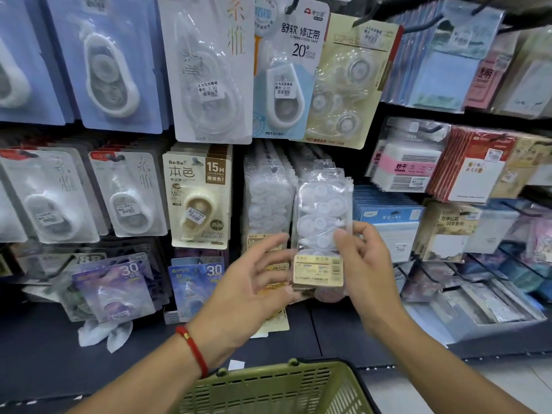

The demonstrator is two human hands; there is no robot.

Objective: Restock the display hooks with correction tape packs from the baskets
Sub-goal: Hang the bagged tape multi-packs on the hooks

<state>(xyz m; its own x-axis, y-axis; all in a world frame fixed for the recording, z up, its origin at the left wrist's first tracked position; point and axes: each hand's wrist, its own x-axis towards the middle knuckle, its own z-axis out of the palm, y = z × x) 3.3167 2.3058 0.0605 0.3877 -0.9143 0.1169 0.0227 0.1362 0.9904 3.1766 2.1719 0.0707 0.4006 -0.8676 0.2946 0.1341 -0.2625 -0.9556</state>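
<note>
A clear blister pack of correction tapes with a cream label [321,231] is up against the display wall, in front of a row of like packs on a hook. My right hand [366,264] pinches its right edge between thumb and fingers. My left hand [248,282] is spread beside the pack's lower left, with its fingertips at the pack's edge. A second stack of the same clear packs [267,198] hangs just to the left. The olive green basket [277,386] sits below my arms; its contents are out of sight.
Other correction tape packs hang all around: a beige 15M pack [198,198], white ones at left, purple 30 packs [119,282] lower down. Sticky notes and cards [412,162] fill hooks at right. A dark shelf ledge [44,354] runs under the display.
</note>
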